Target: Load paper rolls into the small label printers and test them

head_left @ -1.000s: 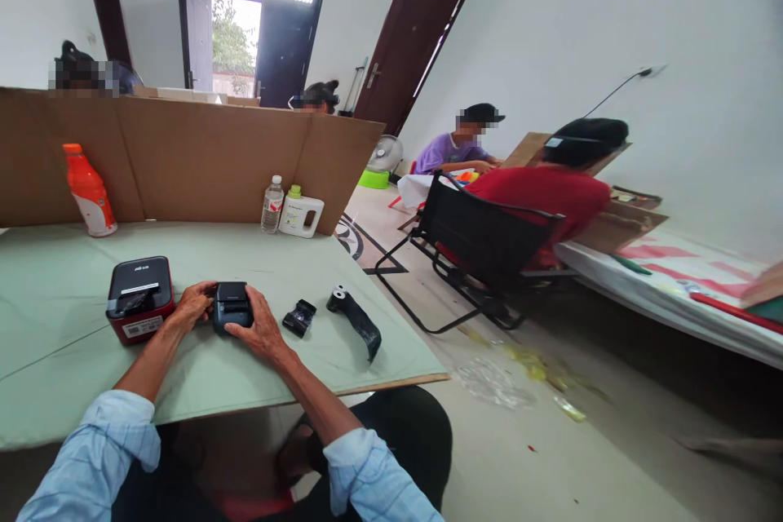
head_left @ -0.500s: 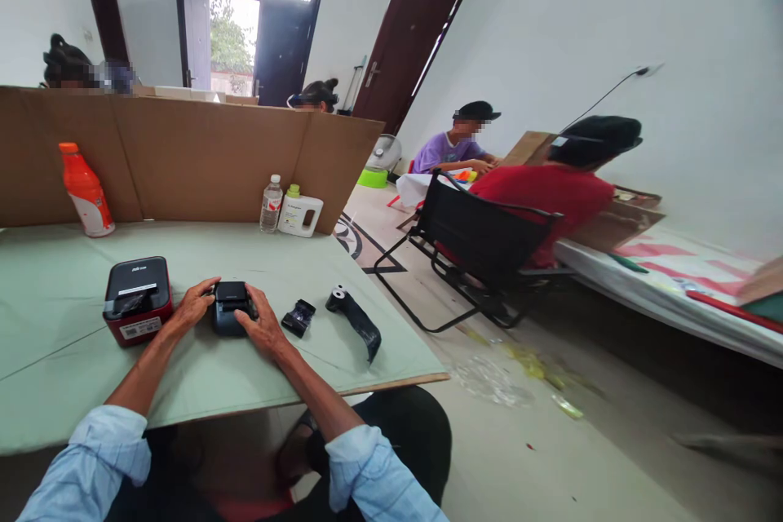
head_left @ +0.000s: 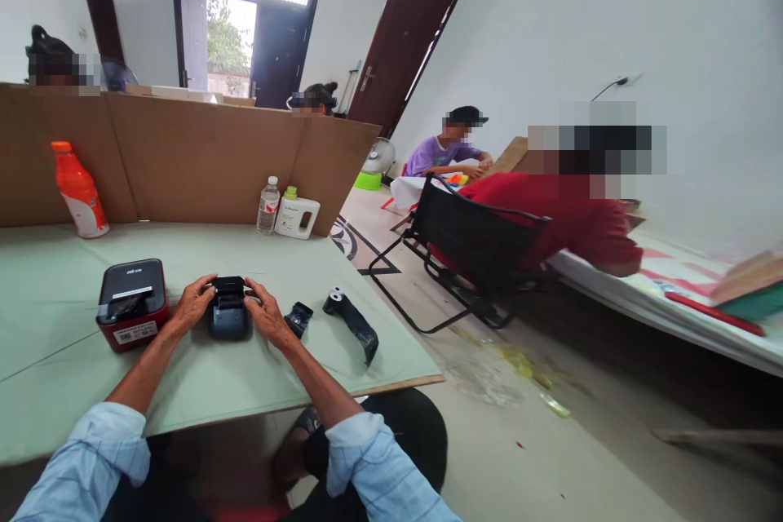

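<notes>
A small dark blue portable label printer (head_left: 228,320) sits on the green table in front of me, its black lid (head_left: 230,284) raised. My left hand (head_left: 194,302) grips the lid's left side with fingers and thumb, and my right hand (head_left: 265,311) holds the right side. Just right of that hand lies a small black piece (head_left: 299,316), partly hidden by it. Farther right is a ribbon roll (head_left: 351,322) with a white core and a loose black strip trailing toward me. A larger black-and-red printer-like box (head_left: 135,302) stands beside my left wrist.
A cardboard screen (head_left: 201,163) runs along the table's back. Before it stand an orange bottle (head_left: 79,194), a clear bottle (head_left: 267,208) and a white jug (head_left: 297,216). To the right are a black folding chair (head_left: 477,224) and a seated person in red (head_left: 550,220).
The printer's lid has swung up, and my right thumb has moved from its front to the side. The person in red has leaned to the right.
</notes>
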The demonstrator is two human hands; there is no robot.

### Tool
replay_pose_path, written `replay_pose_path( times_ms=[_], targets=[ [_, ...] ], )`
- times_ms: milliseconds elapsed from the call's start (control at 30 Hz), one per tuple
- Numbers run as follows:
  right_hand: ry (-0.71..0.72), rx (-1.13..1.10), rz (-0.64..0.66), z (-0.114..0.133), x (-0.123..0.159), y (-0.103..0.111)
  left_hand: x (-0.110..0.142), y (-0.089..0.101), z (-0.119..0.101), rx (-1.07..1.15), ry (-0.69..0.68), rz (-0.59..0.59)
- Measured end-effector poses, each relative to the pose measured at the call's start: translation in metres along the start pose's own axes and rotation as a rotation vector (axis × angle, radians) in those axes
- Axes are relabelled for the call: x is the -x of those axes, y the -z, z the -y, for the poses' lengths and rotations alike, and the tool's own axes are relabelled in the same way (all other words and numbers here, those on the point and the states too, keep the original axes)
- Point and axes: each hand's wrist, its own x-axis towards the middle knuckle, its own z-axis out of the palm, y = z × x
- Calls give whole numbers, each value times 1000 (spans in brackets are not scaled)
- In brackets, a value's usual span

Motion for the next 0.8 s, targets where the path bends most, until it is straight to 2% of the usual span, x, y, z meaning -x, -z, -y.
replay_pose_path(
  times_ms=[267,400,567,800],
  targets=[
    [59,111,52,13,12,4,-9,-7,3,15,8,-73],
    [122,182,86,19,4,7,-16,-9,1,-7,15,-107],
    [212,358,46,22,-5,5,-20,-10,-1,-30,13,-120],
    [219,491,49,26,-13,4,-19,-10,-2,-28,-7,-106]
  ],
)
